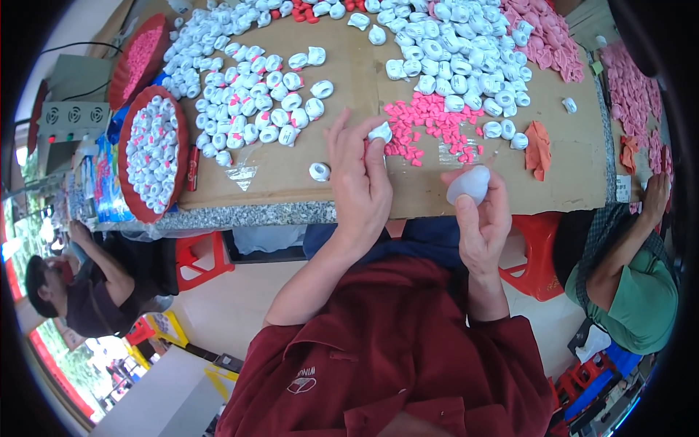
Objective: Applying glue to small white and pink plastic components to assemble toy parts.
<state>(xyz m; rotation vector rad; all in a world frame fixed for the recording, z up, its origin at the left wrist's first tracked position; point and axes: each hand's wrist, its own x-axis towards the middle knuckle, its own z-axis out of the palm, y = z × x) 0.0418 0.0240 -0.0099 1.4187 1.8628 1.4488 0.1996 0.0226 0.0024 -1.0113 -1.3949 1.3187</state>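
My left hand (pixel 358 175) is raised over the cardboard-covered table, its thumb and fingers pinching a small white moulded piece (pixel 381 132). In my right hand (pixel 484 229), a smooth, white, egg-shaped piece (pixel 470 183) is gripped between thumb and fingers near the table's front edge. The two pieces are apart. Just beyond my hands lie many tiny pink pieces (pixel 444 120). A single white ring-like piece (pixel 319 172) rests left of my left hand. Farther left spreads a group of white pieces with pink bits showing (pixel 251 98).
A big heap of white pieces (pixel 466 54) lies at the back, beside pink pieces (pixel 542 36). At left stand a red tray of white pieces (pixel 183 131) and a red marker (pixel 193 169). An orange cloth (pixel 537 149) lies right. Other people sit at both sides.
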